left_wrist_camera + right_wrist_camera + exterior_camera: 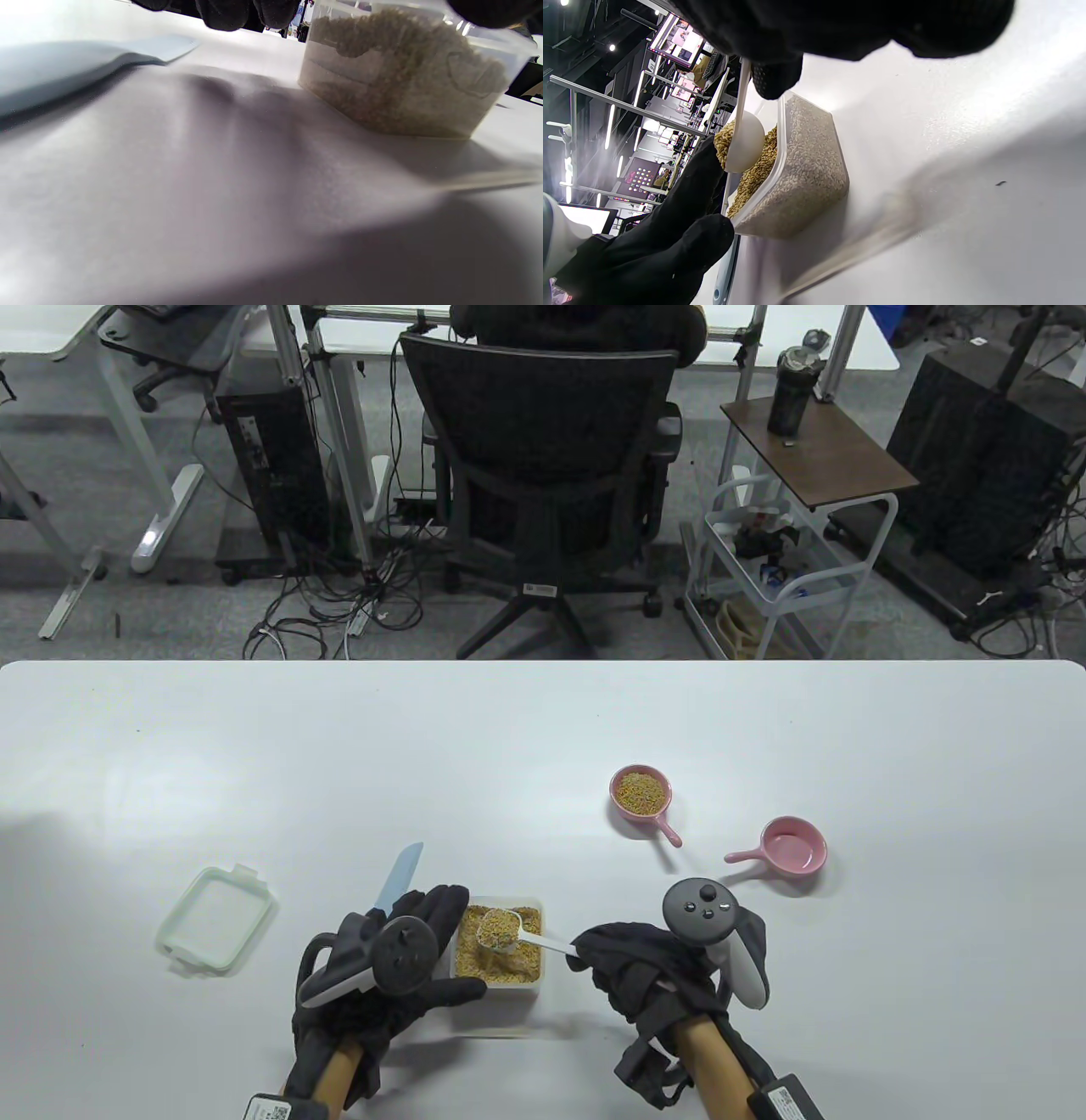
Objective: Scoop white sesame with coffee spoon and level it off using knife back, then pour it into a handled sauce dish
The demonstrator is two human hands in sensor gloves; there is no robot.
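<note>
We are finding the right hand (653, 976) pinching the handle of the coffee spoon (502, 929), whose bowl is sitting heaped with sesame over the clear container (501, 984). The left hand (399, 967) is steadying that container with spread fingers, while the knife (397, 880) is lying untouched beside it. We are judging scooping done, with levelling and pouring outstanding; one pink sauce dish (642, 794) is holding sesame, the other dish (792, 847) none.

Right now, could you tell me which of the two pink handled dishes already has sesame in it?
The farther pink dish, handle pointing toward the person; the right-hand pink dish is empty.
</note>
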